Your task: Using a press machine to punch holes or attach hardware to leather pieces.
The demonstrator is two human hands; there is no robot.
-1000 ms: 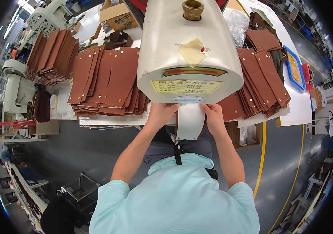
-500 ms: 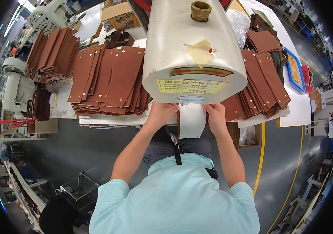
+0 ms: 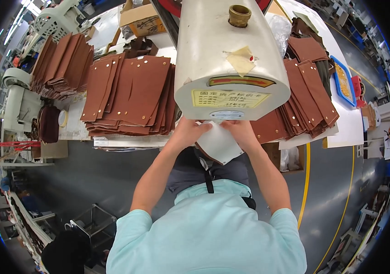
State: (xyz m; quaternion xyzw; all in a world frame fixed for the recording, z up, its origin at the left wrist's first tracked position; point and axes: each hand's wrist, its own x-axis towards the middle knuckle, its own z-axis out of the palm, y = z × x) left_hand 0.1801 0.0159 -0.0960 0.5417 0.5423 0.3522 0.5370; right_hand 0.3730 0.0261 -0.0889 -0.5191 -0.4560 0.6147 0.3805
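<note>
My left hand [image 3: 190, 131]: closed on the left edge of a white-backed leather piece [image 3: 218, 145], thumb on top, fingers tucked under it.
My right hand [image 3: 239, 130]: gripping the right edge of the same piece, just under the front of the machine.
The piece: it sits between my two hands, its white face up, a brown rim showing along its lower left edge; its lower corner hangs off the table edge toward my body, and its upper end is hidden under the machine.
Machine head [image 3: 229, 55]: cream-coloured, rounded, right above my hands, with a brass cap [image 3: 239, 14] on top and a yellow label on its front face.
To my left: a fanned stack of brown leather panels [image 3: 129, 96] with small rivets, lying on the white table [image 3: 126, 142].
To my right: another fanned brown stack [image 3: 305, 98], near my right hand but not touching it.
Far right: a blue tray [image 3: 344, 82].
</note>
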